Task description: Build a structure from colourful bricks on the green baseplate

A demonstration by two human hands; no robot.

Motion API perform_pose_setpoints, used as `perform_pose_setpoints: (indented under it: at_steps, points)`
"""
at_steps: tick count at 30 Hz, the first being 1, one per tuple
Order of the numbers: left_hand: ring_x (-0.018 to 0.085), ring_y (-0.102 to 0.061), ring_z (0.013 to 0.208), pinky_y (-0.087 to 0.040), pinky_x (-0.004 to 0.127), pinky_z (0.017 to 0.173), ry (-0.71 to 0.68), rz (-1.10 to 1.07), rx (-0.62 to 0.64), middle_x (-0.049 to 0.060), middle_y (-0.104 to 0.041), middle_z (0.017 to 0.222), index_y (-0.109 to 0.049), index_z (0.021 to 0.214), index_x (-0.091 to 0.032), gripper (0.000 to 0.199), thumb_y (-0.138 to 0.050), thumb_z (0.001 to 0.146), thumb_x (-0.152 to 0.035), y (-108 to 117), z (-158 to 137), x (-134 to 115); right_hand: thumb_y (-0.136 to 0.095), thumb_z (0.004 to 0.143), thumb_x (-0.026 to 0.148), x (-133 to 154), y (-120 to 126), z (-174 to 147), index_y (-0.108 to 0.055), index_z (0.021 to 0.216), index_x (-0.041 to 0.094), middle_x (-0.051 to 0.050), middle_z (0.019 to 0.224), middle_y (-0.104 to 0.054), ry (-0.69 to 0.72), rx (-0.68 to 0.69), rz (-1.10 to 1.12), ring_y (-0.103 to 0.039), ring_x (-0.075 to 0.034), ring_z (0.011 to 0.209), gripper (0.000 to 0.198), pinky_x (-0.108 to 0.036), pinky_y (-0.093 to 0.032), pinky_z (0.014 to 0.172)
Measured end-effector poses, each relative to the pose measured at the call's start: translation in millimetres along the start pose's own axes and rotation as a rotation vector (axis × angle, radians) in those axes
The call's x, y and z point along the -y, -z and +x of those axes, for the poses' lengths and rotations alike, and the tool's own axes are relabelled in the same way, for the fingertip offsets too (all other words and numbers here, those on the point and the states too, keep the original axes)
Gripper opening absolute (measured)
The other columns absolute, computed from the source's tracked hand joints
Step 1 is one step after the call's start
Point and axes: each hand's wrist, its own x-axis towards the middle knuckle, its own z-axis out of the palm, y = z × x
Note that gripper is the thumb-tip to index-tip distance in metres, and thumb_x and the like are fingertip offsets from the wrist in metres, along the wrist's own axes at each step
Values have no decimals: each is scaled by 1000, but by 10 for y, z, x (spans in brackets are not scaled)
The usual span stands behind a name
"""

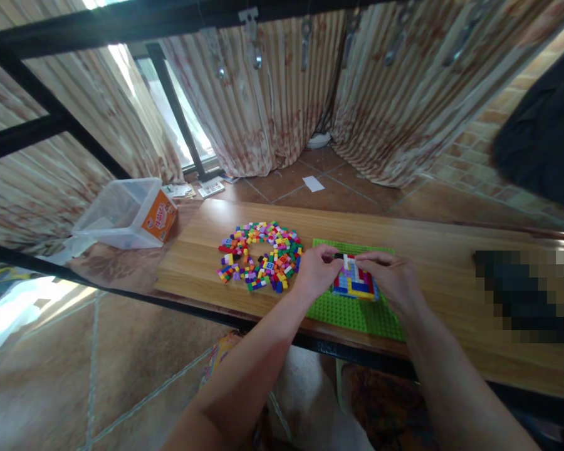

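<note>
A multicoloured block of toy bricks, with blue, red, white and yellow parts, stands on a green baseplate. My left hand is at the far left corner of this build, thumb and forefinger closed about a small black brick. From the other side my right hand reaches over the build, its fingertips pinched together near the white bricks at the far edge. What lies between those right fingertips is too small to make out. Both hands touch the build.
Loose coloured bricks lie in a rough ring on the wooden table, left of the baseplate. A clear plastic bin with an orange label stands beyond the table's left end. A blurred dark object lies at the right.
</note>
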Motion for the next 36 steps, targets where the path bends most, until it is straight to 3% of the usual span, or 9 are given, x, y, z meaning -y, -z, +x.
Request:
perform_pose_setpoints:
  at_steps: [6,12,18,24,29,32,36]
  points:
    - [11,-56,62,-44,21,59,-13,13,11,0,-64,69,-70,92,-12,19,-66,73,-13,1,3,15,-76,54,29,4,-6,-4,-74,66,18,0,57,-67,-73,14,35,-56,-13,48,16,-25,-47,46]
    - [13,-59,65,-48,24,65,-56,49,9,1,-67,73,-71,96,-14,20,-63,77,-15,25,4,33,-79,56,32,-38,49,-3,-76,71,19,-1,65,-71,1,63,40,-61,-14,54,20,-28,-52,53]
    - [12,-57,59,-47,24,62,-28,-4,-23,1,-65,68,-68,104,-13,26,-51,84,-14,125,54,18,-77,60,34,26,158,32,-76,75,21,-3,77,-74,102,-116,84,-66,-17,68,20,-29,-54,61]
    - [8,-52,53,-43,21,56,-37,-93,-72,-3,-61,64,-68,100,-14,23,-56,81,-15,367,95,-22,-74,66,34,55,144,7,-76,81,20,-4,80,-74,158,-186,33,-67,-19,74,20,-31,-54,64]
    - [7,-49,50,-43,20,54,-29,-121,-218,-2,-61,64,-68,99,-14,22,-56,81,-16,672,128,-43,-69,73,35,130,32,-132,-76,84,20,-4,81,-74,285,-186,-107,-67,-19,73,19,-34,-54,69]
    - [7,-51,52,-44,19,54,-13,-155,-272,-2,-61,64,-68,98,-13,22,-57,80,-17,814,114,-65,-65,80,37,193,-82,-280,-74,86,22,-4,84,-74,422,-100,-225,-67,-19,73,19,-33,-53,70]
    - [8,-53,55,-46,19,56,-25,-192,-325,-2,-62,65,-69,94,-13,20,-57,79,-16,929,78,-108,-57,88,34,248,-298,-482,-72,86,23,-4,88,-73,615,136,-315,-67,-18,79,18,-32,-52,73]
